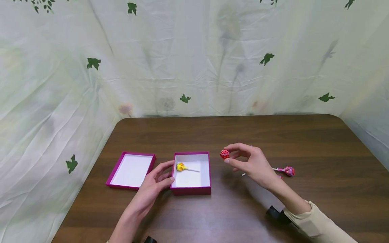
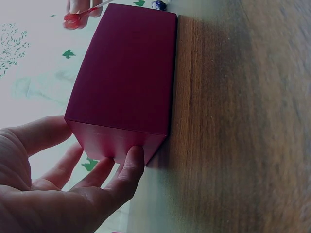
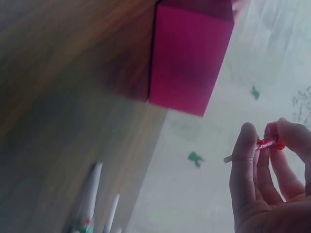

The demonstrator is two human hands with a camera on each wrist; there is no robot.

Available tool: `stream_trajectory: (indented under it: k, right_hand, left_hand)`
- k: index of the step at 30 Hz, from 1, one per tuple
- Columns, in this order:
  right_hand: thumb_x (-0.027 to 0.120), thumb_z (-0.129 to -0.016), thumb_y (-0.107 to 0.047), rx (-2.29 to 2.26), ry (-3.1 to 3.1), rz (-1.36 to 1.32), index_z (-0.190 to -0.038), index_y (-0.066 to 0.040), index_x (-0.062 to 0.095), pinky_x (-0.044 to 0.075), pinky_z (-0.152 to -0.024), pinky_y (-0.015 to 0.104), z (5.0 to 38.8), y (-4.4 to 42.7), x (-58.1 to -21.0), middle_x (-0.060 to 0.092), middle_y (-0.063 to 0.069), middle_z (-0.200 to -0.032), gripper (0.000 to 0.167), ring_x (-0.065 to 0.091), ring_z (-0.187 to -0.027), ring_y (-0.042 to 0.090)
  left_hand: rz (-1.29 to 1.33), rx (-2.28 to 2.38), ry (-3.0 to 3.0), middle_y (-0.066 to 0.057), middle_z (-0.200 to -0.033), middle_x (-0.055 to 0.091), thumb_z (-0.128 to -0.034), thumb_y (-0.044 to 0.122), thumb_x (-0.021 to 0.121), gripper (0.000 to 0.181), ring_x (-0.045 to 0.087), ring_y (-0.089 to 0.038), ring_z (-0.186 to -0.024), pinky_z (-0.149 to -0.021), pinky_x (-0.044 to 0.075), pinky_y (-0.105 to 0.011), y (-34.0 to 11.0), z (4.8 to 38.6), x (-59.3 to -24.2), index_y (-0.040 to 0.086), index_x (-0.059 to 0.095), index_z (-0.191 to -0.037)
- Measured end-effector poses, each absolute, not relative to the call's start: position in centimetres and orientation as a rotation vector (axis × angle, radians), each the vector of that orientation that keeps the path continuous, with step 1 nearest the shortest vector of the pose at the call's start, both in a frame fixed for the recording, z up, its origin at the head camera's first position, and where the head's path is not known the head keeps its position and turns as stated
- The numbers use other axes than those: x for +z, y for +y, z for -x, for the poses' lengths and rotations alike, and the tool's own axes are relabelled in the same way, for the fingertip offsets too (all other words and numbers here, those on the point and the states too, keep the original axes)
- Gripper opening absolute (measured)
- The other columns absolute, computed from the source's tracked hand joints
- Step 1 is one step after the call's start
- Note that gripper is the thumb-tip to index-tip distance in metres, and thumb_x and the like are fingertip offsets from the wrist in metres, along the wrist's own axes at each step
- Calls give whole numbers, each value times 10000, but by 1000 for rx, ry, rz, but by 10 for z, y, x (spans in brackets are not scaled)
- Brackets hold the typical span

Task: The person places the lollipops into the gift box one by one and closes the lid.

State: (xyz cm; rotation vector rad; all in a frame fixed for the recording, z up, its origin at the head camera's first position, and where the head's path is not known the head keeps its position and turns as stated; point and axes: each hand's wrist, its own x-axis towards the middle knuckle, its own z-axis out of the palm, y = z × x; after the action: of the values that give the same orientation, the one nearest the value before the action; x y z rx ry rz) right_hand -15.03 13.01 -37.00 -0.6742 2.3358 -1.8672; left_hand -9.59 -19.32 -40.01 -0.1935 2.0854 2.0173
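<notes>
An open magenta box (image 1: 190,191) with a white inside holds a yellow lollipop (image 1: 180,166), its white stick pointing right. The left hand (image 1: 149,189) touches the box's left side with its fingertips, seen also in the left wrist view, where that hand (image 2: 82,174) has its fingers spread against the magenta box (image 2: 121,73). To the right of the box, above the table, the right hand (image 1: 252,165) pinches a red lollipop (image 1: 224,154) between thumb and fingers. In the right wrist view the red lollipop (image 3: 267,143) shows its stick between the fingers of the right hand (image 3: 272,194).
A magenta-edged lid (image 1: 129,170), white inside up, lies left of the box on the brown table (image 1: 194,135). Right of the right hand lies a pink and purple lollipop (image 1: 288,171), with another partly hidden by the forearm. Behind the table hangs a patterned cloth (image 1: 182,50).
</notes>
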Motion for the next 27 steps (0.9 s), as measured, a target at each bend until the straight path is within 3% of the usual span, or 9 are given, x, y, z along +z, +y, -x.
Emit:
stream_trajectory:
  k: [5, 8, 14, 27]
  right_hand:
    - [771, -858, -109, -1888, 2256, 720, -1120, -161, 695, 570, -664, 505, 148, 113, -366, 701, 47, -1049, 278, 656, -887, 343]
    - [766, -856, -76, -1886, 2236, 758, -1123, -150, 696, 576, -654, 483, 149, 101, -364, 694, 42, -1068, 285, 654, -894, 359]
    - [761, -861, -79, -1842, 2220, 778, -1115, -149, 710, 587, -651, 412, 150, 75, -361, 696, 22, -1053, 268, 663, -878, 251]
    - [756, -856, -67, -1576, 2239, 853, -1047, -174, 727, 580, -621, 450, 165, 33, -372, 704, -66, -949, 221, 666, -800, 172]
  left_hand:
    - [205, 2009, 2086, -60, -1491, 415, -926, 22, 626, 516, 448, -309, -1305, -1054, 393, -479, -193, 96, -399, 150, 511, -1412]
    - [216, 2002, 2087, -60, -1493, 412, -926, 31, 627, 516, 444, -312, -1309, -1058, 389, -487, -193, 97, -398, 154, 509, -1413]
    - [237, 1991, 2082, -62, -1502, 399, -928, 43, 627, 518, 428, -329, -1326, -1069, 371, -511, -192, 97, -397, 163, 504, -1417]
    - [215, 1999, 2066, -61, -1500, 407, -940, 55, 624, 498, 437, -319, -1325, -1052, 399, -489, -194, 97, -398, 178, 510, -1409]
